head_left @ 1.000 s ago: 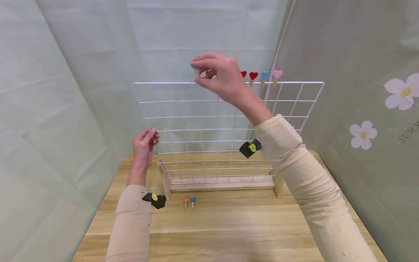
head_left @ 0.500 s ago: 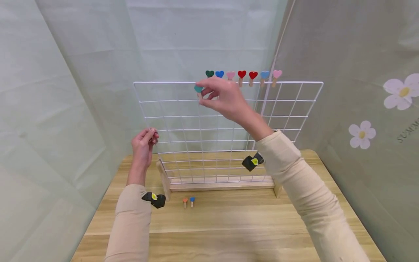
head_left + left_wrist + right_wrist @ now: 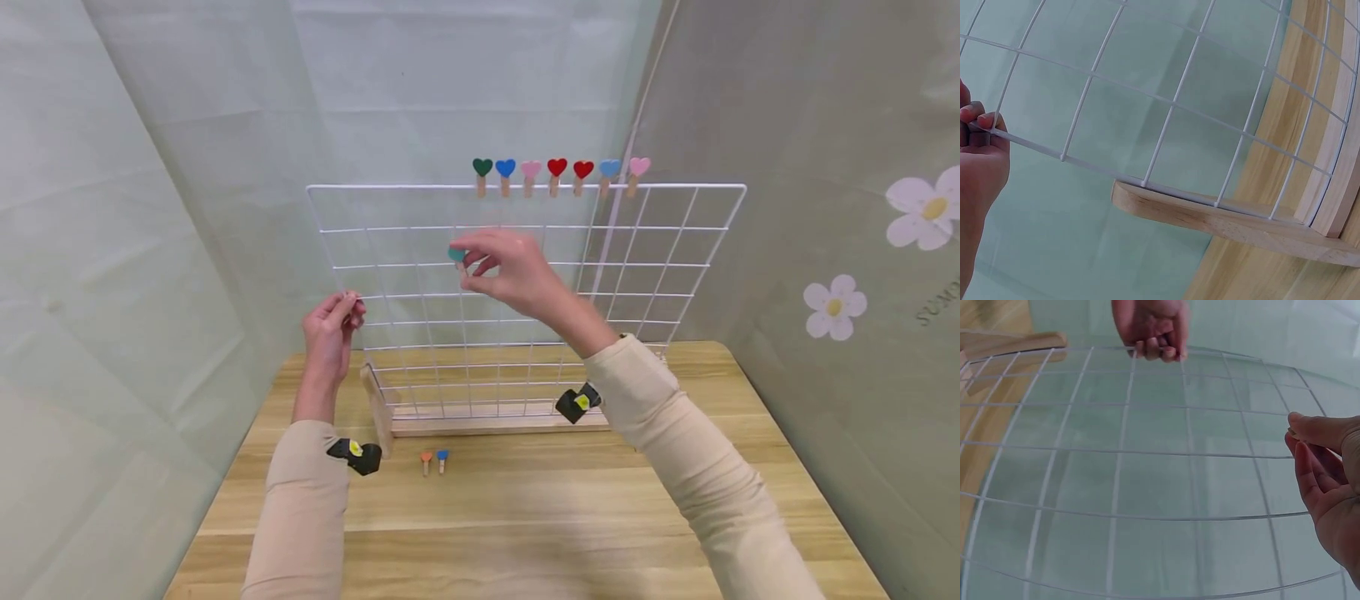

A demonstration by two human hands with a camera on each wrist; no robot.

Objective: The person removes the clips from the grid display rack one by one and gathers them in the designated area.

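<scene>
A white wire grid panel (image 3: pixel 525 292) stands upright in a wooden base (image 3: pixel 495 423) on the table. Several heart-topped wooden pegs (image 3: pixel 555 173) are clipped along its top wire. My right hand (image 3: pixel 501 271) pinches a teal heart peg (image 3: pixel 456 254) in front of the grid's upper middle. My left hand (image 3: pixel 332 323) pinches the grid's left edge wire, as the left wrist view (image 3: pixel 982 134) and the right wrist view (image 3: pixel 1150 328) also show. An orange peg (image 3: pixel 426 461) and a blue peg (image 3: pixel 442 459) lie on the table before the base.
The wooden table (image 3: pixel 525 517) is hemmed in by pale green fabric walls (image 3: pixel 112 250); the right wall (image 3: pixel 825 208) carries white flower prints. Black wrist cameras (image 3: pixel 358 457) sit on both sleeves. Bare tabletop lies in front of the base.
My right hand has dropped with the teal peg from above the grid's top wire to about two rows below it. The left hand has stayed on the grid's edge.
</scene>
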